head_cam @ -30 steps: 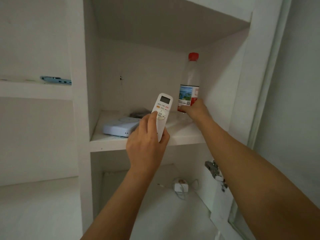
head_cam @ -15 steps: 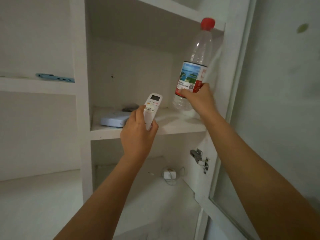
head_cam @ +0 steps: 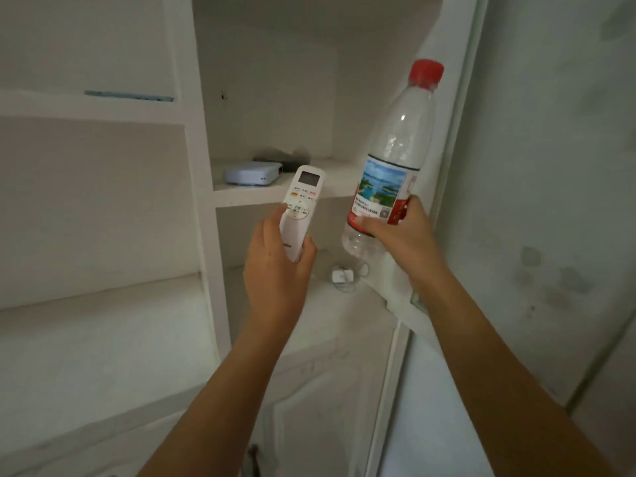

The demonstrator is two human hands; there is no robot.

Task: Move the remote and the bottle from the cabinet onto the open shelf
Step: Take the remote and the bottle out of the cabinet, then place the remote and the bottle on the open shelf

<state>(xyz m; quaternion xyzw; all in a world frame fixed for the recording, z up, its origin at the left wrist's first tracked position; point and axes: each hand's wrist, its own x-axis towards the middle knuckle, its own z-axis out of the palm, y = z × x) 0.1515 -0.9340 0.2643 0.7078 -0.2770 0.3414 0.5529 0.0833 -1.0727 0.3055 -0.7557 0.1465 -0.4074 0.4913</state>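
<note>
My left hand [head_cam: 277, 270] grips the lower half of a white remote [head_cam: 301, 204] with a small screen, held upright in front of the cabinet's shelf edge. A clear plastic bottle [head_cam: 395, 149] with a red cap and a red-and-blue label is in my right hand [head_cam: 402, 235], which clasps its lower part. The bottle tilts slightly right, clear of the cabinet [head_cam: 275, 194] and in front of the door edge. Left of the cabinet lies the open shelf [head_cam: 86, 111], a white ledge level with the bottle's shoulder.
A pale flat box [head_cam: 249, 173] and a dark object [head_cam: 282, 160] lie on the cabinet shelf. A white charger with cable [head_cam: 342, 275] sits on the level below. A blue strip-like object [head_cam: 127, 95] lies on the open shelf. The open cabinet door [head_cam: 430, 304] stands at right.
Both hands have pulled back out of the cabinet toward me, carrying the remote and the bottle. The bottle, lifted off the shelf, now hangs in front of the door edge.
</note>
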